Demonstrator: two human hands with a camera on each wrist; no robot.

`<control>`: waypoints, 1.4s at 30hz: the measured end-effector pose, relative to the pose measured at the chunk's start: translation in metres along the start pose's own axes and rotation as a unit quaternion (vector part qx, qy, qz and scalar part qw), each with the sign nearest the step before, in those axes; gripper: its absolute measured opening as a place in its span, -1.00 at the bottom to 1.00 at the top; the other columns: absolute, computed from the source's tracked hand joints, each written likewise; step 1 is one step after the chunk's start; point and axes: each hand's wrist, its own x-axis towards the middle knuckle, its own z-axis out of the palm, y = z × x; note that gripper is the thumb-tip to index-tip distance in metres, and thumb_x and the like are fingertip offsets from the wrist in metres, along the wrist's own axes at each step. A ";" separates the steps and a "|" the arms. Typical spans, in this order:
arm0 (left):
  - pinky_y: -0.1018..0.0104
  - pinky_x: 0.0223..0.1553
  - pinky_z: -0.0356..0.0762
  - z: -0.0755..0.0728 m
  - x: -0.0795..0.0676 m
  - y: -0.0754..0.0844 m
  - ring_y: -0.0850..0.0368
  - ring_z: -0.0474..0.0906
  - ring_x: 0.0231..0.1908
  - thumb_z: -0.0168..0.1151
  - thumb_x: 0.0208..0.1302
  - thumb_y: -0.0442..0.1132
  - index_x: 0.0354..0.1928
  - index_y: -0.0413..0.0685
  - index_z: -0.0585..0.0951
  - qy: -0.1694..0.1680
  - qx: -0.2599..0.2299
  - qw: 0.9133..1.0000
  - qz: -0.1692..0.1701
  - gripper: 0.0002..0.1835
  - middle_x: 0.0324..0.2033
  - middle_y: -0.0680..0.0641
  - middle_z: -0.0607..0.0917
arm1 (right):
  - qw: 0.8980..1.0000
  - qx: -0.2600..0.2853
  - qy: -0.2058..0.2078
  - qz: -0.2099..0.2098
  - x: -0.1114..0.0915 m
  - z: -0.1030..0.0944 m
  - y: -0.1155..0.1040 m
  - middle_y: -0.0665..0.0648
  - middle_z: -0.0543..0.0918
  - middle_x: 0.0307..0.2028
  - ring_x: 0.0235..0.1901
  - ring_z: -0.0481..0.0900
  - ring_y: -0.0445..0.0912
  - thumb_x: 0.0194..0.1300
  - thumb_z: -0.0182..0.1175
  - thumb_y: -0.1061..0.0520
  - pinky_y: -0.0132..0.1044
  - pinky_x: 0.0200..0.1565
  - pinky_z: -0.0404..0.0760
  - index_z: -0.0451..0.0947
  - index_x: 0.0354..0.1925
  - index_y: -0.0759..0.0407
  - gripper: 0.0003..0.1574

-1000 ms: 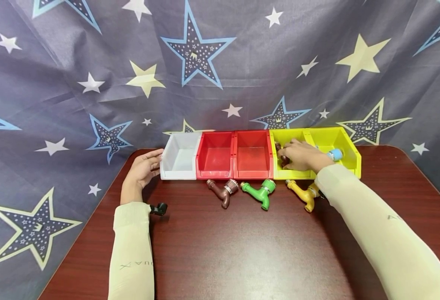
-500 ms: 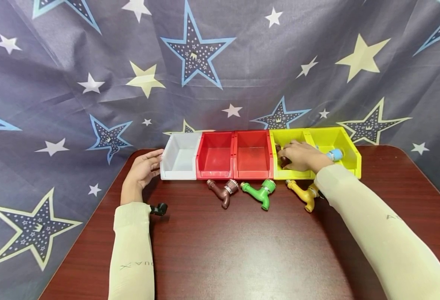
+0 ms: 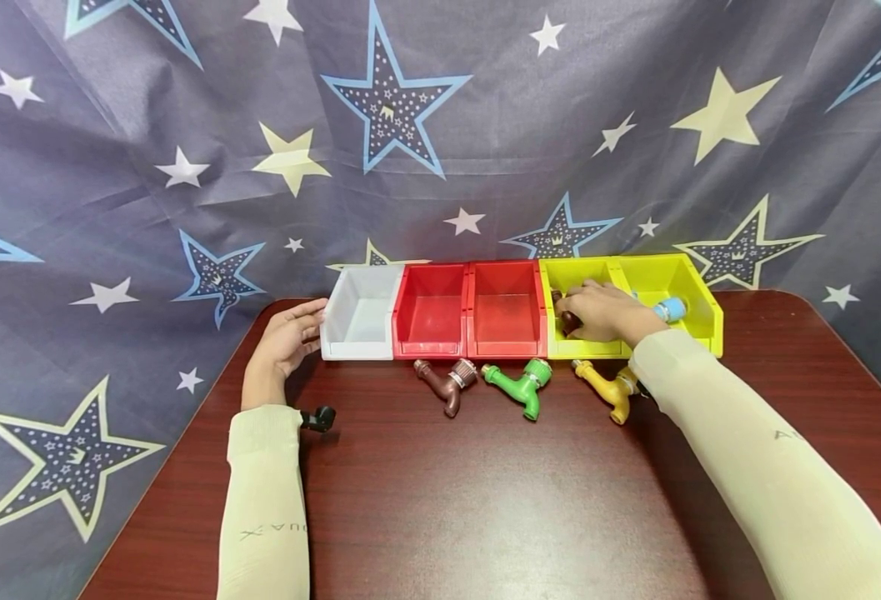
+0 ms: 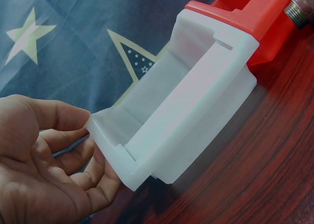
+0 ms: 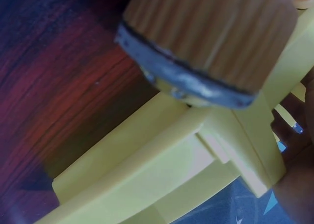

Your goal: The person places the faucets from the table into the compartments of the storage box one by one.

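My left hand (image 3: 284,340) rests at the left end of the bin row, its fingertips touching the outer side wall of the white bin (image 3: 360,348). In the left wrist view, one fingertip meets the corner of that bin and the other fingers bend loosely against its wall. My right hand (image 3: 603,312) reaches down into the left yellow bin (image 3: 583,268) and grips a dark brown tap (image 3: 571,323), mostly hidden beneath the fingers. In the right wrist view only a dim part of that hand (image 5: 297,185) shows, beyond the yellow bin wall.
Two red bins (image 3: 431,348) stand between white and yellow. A blue-handled tap (image 3: 670,310) lies in the right yellow bin (image 3: 703,292). Along the front lie a brown tap (image 3: 448,387), a green tap (image 3: 521,388) and a yellow tap (image 3: 611,392), partly under the right wrist.
The brown piece under the right hand has shifted slightly within the fingers. The left hand, the bins and the taps on the table stay where they were.
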 end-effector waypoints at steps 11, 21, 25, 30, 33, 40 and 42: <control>0.08 0.03 0.45 0.009 -0.014 0.013 0.16 0.64 -0.24 0.06 0.53 -0.41 0.50 -0.33 0.28 -0.008 0.004 1.000 -0.010 -0.44 -0.20 0.05 0.75 | 1.000 0.004 0.008 0.004 -0.001 0.001 0.001 0.25 0.62 0.07 0.03 0.46 0.24 0.26 0.45 0.02 0.30 0.17 0.41 0.67 0.07 0.03 -0.58; 0.15 -0.03 0.49 0.001 -0.003 0.003 0.20 0.65 -0.25 0.10 0.54 -0.37 0.49 -0.27 0.32 -0.006 0.005 1.000 -0.007 -0.46 -0.22 0.11 0.75 | 1.000 -0.001 0.011 0.011 -0.004 -0.002 0.001 0.27 0.57 0.13 0.12 0.42 0.26 0.31 0.41 0.00 0.35 0.23 0.34 0.64 0.15 0.04 -0.53; 0.19 -0.07 0.51 -0.002 0.002 -0.002 0.22 0.64 -0.27 0.11 0.54 -0.35 0.48 -0.26 0.35 -0.003 0.003 1.000 -0.002 -0.47 -0.23 0.12 0.75 | 1.000 0.004 0.029 0.006 -0.005 -0.004 0.003 0.27 0.57 0.18 0.17 0.41 0.27 0.32 0.40 0.02 0.35 0.25 0.32 0.64 0.18 0.07 -0.52; 0.18 -0.06 0.50 -0.001 0.002 -0.002 0.21 0.65 -0.27 0.10 0.54 -0.36 0.47 -0.26 0.35 -0.002 0.003 1.000 0.000 -0.47 -0.21 0.10 0.76 | 0.998 0.011 0.056 0.000 -0.008 -0.007 0.005 0.26 0.58 0.19 0.18 0.41 0.24 0.35 0.37 0.05 0.31 0.26 0.33 0.66 0.14 0.10 -0.58; 0.18 -0.06 0.51 -0.001 0.002 -0.001 0.20 0.65 -0.25 0.10 0.54 -0.36 0.48 -0.26 0.35 -0.003 0.006 1.000 0.001 -0.47 -0.20 0.09 0.76 | 0.998 0.015 0.065 -0.004 -0.009 -0.010 0.004 0.25 0.58 0.19 0.19 0.41 0.23 0.37 0.35 0.05 0.31 0.26 0.33 0.66 0.14 0.12 -0.59; 0.17 -0.05 0.50 -0.001 0.001 0.000 0.21 0.64 -0.26 0.09 0.54 -0.36 0.48 -0.26 0.34 -0.002 0.001 1.000 -0.006 -0.47 -0.22 0.10 0.76 | 0.997 0.018 0.071 -0.009 -0.011 -0.015 0.001 0.24 0.56 0.20 0.20 0.40 0.22 0.38 0.34 0.04 0.30 0.27 0.32 0.63 0.18 0.12 -0.55; 0.17 -0.05 0.49 -0.001 0.001 0.000 0.22 0.64 -0.27 0.09 0.54 -0.37 0.49 -0.25 0.33 -0.001 0.001 1.000 -0.007 -0.47 -0.22 0.10 0.76 | 0.997 0.017 0.072 -0.011 -0.012 -0.016 0.001 0.24 0.56 0.20 0.19 0.40 0.22 0.37 0.35 0.04 0.31 0.26 0.33 0.63 0.18 0.12 -0.55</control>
